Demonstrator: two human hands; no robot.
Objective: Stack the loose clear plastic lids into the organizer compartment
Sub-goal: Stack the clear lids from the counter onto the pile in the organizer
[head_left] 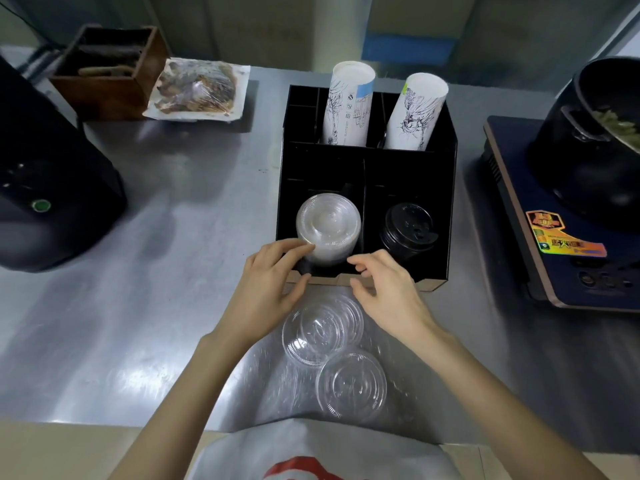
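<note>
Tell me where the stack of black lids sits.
Head view: the black lids sit in the organizer's front right compartment, beside the clear lid stack.

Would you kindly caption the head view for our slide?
Both hands settle clear lid stack into organizer; loose lids wait.

I have one view only: a wide-angle head camera, looking forward and steeply down onto the steel bench [180, 209]. It sits close, my forearms entering from the bottom edge, the organizer [446, 188] centred, frame edges bending outward.
</note>
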